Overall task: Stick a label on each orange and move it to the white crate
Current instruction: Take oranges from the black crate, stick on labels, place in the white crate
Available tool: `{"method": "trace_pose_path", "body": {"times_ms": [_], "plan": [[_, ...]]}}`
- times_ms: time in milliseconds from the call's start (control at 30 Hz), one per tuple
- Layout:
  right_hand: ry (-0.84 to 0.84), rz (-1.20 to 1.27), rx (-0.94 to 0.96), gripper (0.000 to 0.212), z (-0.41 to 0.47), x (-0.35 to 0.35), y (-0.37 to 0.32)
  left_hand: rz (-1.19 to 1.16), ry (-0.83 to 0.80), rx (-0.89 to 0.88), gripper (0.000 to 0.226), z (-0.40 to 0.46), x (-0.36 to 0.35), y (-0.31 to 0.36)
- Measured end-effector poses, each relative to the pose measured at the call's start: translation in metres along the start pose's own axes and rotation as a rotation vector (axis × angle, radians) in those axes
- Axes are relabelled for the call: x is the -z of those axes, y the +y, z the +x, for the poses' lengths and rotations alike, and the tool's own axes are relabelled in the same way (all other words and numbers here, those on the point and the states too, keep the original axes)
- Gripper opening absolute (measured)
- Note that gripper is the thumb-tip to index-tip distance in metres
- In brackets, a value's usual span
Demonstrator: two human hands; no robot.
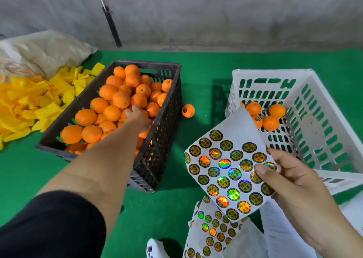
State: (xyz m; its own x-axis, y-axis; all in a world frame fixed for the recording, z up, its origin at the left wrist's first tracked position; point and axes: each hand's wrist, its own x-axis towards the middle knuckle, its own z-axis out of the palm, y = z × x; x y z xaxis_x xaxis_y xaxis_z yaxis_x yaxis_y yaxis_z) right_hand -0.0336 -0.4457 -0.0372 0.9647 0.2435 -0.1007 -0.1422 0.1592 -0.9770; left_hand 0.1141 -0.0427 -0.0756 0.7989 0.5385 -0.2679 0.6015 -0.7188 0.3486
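Reaching into the black crate [167, 132], the left hand [137, 117] is resting on the piled oranges [117, 98] near the crate's right side; fingers are curling down among the fruit, but whether they are gripping one cannot be told. Right hand [290, 181] is holding up a label sheet [225, 171] near right, thumb [261, 169] pressing on its front face, other fingers hiding behind it, so clamped on the sheet. Sheet's top corner is curling back. White crate [322, 108] is sitting far right, tilted, holding a few oranges [271, 118] at its far left corner. One loose orange [188, 110] with a label is lying on the green mat [196, 69] between the two crates. More label sheets [216, 232] are lying near, below the held one. Yellow scraps [39, 100] are piling up at left beside a sack [45, 49].
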Motion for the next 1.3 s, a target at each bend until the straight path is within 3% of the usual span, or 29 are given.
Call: {"method": "trace_pose_path", "body": {"times_ms": [200,333,400,467,567,633,767,833,900,1000,1067,1167,1300], "plan": [[0.023,0.005,-0.030,0.039,0.009,0.003,0.004,0.094,0.065,0.097,0.080,0.028,-0.011,-0.013],[0.039,0.021,-0.039,0.036,0.011,0.000,0.002,0.128,0.114,-0.026,0.082,0.037,-0.004,-0.023],[0.044,0.026,-0.038,0.036,0.012,-0.001,-0.001,-0.113,0.123,-0.065,0.080,0.025,0.003,-0.022],[0.064,0.040,-0.045,0.034,0.014,0.000,-0.003,-0.516,0.107,-0.103,0.079,-0.002,0.014,-0.004],[0.079,0.055,-0.046,0.033,0.014,0.001,-0.004,-0.878,0.065,-0.316,0.072,-0.063,0.033,0.030],[0.087,0.048,-0.026,0.037,0.013,0.002,-0.007,-0.990,-0.099,-0.528,0.068,-0.110,0.038,0.038],[0.046,-0.048,0.025,0.039,0.006,0.005,-0.015,-1.127,-0.604,-0.777,0.079,-0.182,0.010,0.035],[0.029,-0.123,0.048,0.037,0.002,0.005,-0.020,-1.250,-0.802,-0.781,0.079,-0.202,-0.006,0.036],[0.036,-0.239,0.099,0.041,-0.003,0.003,-0.022,-1.321,-0.882,-0.695,0.068,-0.219,-0.015,0.037],[0.259,-0.760,0.303,0.059,-0.012,-0.001,-0.021,-1.326,-0.770,-0.624,0.066,-0.241,-0.022,0.034],[0.383,-1.106,0.611,0.047,-0.021,-0.008,-0.023,-1.231,-0.656,-0.663,0.065,-0.254,-0.025,0.033],[0.210,-1.209,0.878,0.037,-0.030,-0.015,-0.033,-1.120,-0.617,-0.787,0.062,-0.268,-0.026,0.033],[0.019,-1.123,0.834,0.030,-0.027,-0.015,-0.039,-0.994,-0.625,-0.918,0.069,-0.279,-0.023,0.033]]}}
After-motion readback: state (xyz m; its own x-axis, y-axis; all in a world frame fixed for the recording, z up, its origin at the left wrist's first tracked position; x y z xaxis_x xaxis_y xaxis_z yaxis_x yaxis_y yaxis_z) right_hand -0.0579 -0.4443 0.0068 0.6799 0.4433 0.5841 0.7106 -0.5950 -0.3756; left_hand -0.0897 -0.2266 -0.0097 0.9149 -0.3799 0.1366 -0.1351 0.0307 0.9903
